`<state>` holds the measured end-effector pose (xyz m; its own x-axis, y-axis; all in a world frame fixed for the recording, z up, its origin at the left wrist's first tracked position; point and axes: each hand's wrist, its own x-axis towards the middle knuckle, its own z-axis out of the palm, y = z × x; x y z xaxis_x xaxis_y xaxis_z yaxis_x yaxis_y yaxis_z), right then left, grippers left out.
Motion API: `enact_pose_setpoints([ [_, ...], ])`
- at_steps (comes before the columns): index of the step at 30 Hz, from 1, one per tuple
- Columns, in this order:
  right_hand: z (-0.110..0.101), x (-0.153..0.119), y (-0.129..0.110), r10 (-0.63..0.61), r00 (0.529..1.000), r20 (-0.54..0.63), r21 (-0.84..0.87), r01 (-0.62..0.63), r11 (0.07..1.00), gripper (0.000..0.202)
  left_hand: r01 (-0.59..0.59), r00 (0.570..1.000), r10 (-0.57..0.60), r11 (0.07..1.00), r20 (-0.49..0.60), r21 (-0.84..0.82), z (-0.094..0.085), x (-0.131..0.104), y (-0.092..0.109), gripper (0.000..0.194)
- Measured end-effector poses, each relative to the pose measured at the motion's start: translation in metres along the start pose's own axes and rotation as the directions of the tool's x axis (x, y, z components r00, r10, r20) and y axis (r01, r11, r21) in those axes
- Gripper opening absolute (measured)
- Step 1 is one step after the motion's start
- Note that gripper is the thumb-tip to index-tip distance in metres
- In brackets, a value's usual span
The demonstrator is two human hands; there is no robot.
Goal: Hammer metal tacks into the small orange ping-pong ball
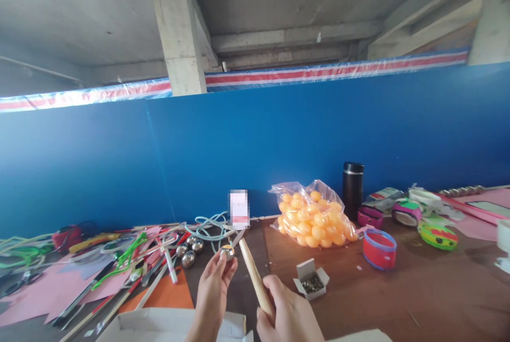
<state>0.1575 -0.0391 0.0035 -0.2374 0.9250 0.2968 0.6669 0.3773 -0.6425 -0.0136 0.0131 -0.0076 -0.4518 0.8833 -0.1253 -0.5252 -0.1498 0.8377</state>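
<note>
The left hand (211, 283) pinches 1 metal ball (227, 252) in its fingertips, just left of the stick (255, 277); the right hand (289, 315) is wrapped around the stick. Best keep both steady and aligned.

Two hands: the left (213, 283) holds one metal ball (227, 252), the right (289, 315) one stick (255, 276). Three more metal balls (188, 251) lie on the surface (418, 299), with one bag (313, 214) of orange balls too many to count, one flask (353, 189), one small box (311, 279) and three tape rolls (379, 249).
</note>
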Motion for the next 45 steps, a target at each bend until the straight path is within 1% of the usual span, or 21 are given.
enact_pose_setpoints([
  [2,0.000,0.000,0.000,0.016,1.000,0.015,-0.009,-0.016,1.000,0.025,0.001,1.000,-0.001,1.000,0.016,-0.007,-0.001,0.001,-0.001,0.010],
  [7,-0.002,-0.001,-0.002,0.022,1.000,0.011,0.006,-0.022,1.000,0.024,-0.004,1.000,0.004,1.000,-0.015,-0.008,-0.003,0.003,-0.002,0.010],
  [10,-0.004,-0.001,-0.004,0.043,0.998,0.041,-0.024,-0.042,0.999,0.021,-0.003,1.000,0.003,1.000,0.012,0.001,-0.004,0.005,-0.003,0.010],
  [12,-0.005,-0.001,-0.005,0.065,0.996,0.068,-0.050,-0.062,0.997,0.019,-0.004,1.000,0.003,1.000,0.021,0.018,-0.005,0.007,-0.005,0.012],
  [16,-0.008,-0.001,-0.007,0.132,0.985,0.112,-0.104,-0.121,0.987,0.019,-0.029,0.999,0.030,0.998,-0.014,0.054,-0.006,0.007,-0.006,0.013],
  [21,-0.007,-0.002,-0.005,0.229,0.959,0.168,-0.163,-0.202,0.966,0.017,-0.047,0.998,0.052,0.992,-0.039,0.119,-0.003,0.005,-0.004,0.014],
  [25,-0.006,-0.003,-0.003,0.259,0.945,0.200,-0.182,-0.223,0.958,0.020,-0.048,0.998,0.053,0.992,-0.039,0.114,-0.004,0.006,-0.007,0.016],
  [32,-0.006,-0.001,-0.004,0.302,0.935,0.184,-0.227,-0.259,0.939,0.016,-0.007,0.999,0.012,0.991,-0.036,0.131,-0.003,0.004,-0.007,0.020],
  [36,-0.007,-0.002,-0.003,0.306,0.933,0.189,-0.235,-0.259,0.937,0.017,0.007,1.000,-0.003,0.988,-0.024,0.155,0.000,0.001,-0.004,0.023],
  [40,-0.007,-0.003,-0.002,0.309,0.931,0.195,-0.236,-0.261,0.936,0.016,0.028,0.999,-0.022,0.988,-0.041,0.151,0.004,-0.001,-0.002,0.023],
  [45,-0.008,-0.002,-0.001,0.319,0.925,0.207,-0.250,-0.265,0.931,0.018,0.044,0.998,-0.038,0.986,-0.039,0.159,0.005,-0.002,-0.002,0.025],
])
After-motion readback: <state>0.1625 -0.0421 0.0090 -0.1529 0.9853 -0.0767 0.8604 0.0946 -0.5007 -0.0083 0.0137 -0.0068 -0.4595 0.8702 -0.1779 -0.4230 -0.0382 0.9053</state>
